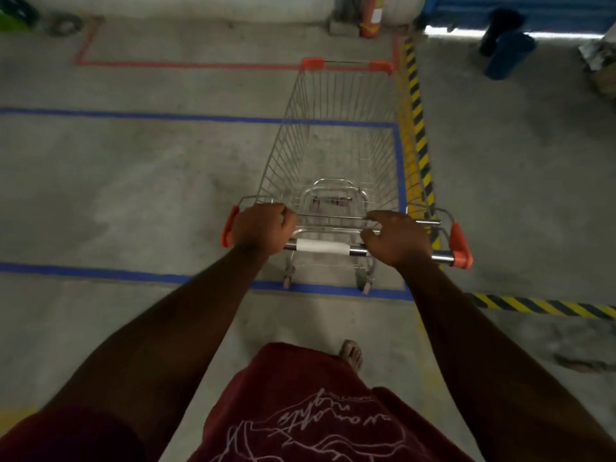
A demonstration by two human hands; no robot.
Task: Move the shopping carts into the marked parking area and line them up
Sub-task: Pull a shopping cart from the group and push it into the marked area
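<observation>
A wire shopping cart [336, 135] with orange corner caps stands in front of me, empty. Its rear wheels sit just inside the near line of a blue-taped rectangle [100, 270] on the concrete floor, at the rectangle's right end. My left hand [261, 230] is closed around the left part of the chrome handle bar [323, 246]. My right hand [396, 236] rests on the bar's right part, fingers curled over it and reaching toward the basket's rear rim. The cart's front end reaches past the far blue line toward a red-taped outline [186, 65].
A yellow-and-black hazard stripe [418, 128] runs along the cart's right side and turns right near my feet. A red fire extinguisher [371, 15] stands at the far wall. A blue bin [508, 55] sits at the back right. Open concrete lies to the left inside the blue rectangle.
</observation>
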